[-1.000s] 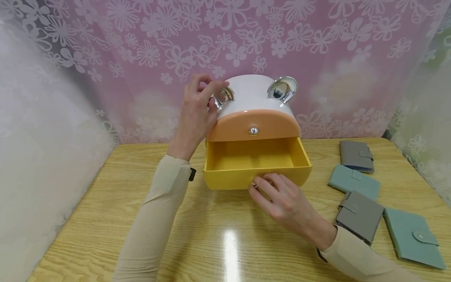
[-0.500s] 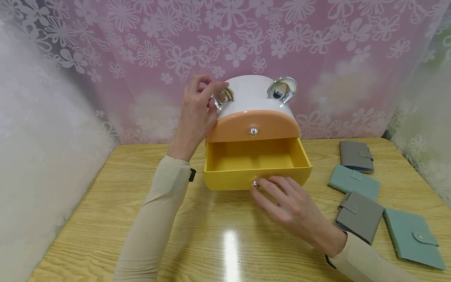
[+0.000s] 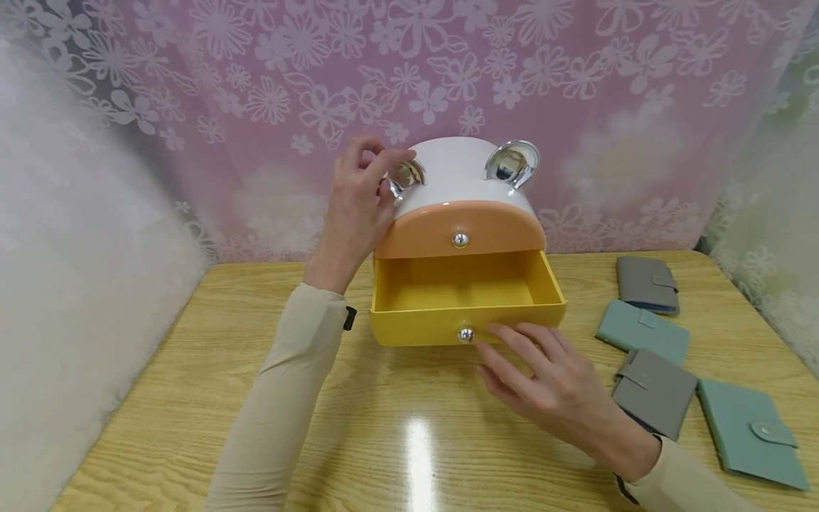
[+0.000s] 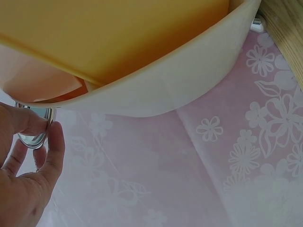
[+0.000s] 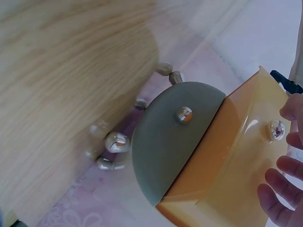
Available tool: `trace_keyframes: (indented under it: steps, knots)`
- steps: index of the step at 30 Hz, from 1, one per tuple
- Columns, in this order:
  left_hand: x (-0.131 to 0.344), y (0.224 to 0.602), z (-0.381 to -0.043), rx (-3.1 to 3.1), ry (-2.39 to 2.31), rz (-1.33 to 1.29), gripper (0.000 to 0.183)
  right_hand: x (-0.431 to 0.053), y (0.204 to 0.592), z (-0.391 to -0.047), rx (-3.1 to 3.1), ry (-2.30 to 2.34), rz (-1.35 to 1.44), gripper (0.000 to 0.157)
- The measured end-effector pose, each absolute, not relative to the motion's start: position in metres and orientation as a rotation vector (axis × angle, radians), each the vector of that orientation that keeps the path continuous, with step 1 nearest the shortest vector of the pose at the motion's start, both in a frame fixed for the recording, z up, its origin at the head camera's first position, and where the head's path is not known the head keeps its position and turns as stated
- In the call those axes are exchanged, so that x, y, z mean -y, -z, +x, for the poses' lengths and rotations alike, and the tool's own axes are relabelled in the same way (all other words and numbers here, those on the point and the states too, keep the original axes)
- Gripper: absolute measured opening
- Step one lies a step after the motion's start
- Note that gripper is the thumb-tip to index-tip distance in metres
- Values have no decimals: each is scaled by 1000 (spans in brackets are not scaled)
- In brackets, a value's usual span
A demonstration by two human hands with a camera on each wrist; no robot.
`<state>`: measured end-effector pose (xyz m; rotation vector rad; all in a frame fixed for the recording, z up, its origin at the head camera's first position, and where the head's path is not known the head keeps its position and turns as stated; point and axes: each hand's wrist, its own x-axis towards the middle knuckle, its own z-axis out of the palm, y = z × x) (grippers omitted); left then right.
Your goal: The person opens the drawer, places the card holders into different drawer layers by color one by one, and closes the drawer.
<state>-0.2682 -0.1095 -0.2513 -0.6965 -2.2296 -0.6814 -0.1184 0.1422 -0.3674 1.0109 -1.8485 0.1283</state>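
Observation:
A white desktop drawer cabinet (image 3: pixel 454 167) with silver ears stands at the back of the table. Its yellow drawer (image 3: pixel 416 327) is pulled out, and no contents show inside. Above that, the orange drawer (image 3: pixel 499 224) is closed. My left hand (image 3: pixel 358 206) pinches the cabinet's left ear (image 3: pixel 412 173) between thumb and fingers; the left wrist view shows this grip too. My right hand (image 3: pixel 557 384) is off the silver knob (image 3: pixel 466 333), fingers loosely spread just right of it by the drawer front; whether they touch the front I cannot tell. A grey-green lower drawer (image 5: pixel 165 137) shows in the right wrist view.
Several card wallets lie on the right of the wooden table (image 3: pixel 192 398): a grey wallet (image 3: pixel 646 283) at the back, a green wallet (image 3: pixel 643 331), another grey wallet (image 3: pixel 654 393) and a green wallet (image 3: pixel 748 432) nearer. A flowered pink curtain (image 3: pixel 288 107) hangs behind the cabinet.
My right hand has let go of the yellow drawer's knob and moved right and towards me, its fingers opening. The left hand stays on the ear, and the drawer has kept its place.

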Motion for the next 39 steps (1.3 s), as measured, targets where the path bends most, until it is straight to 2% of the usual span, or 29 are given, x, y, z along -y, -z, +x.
trace_keyframes:
  steps: [39]
  knots:
    - [109,251,-267,2237,684,-689,40,-210,376,-105,1968,-166,810,57]
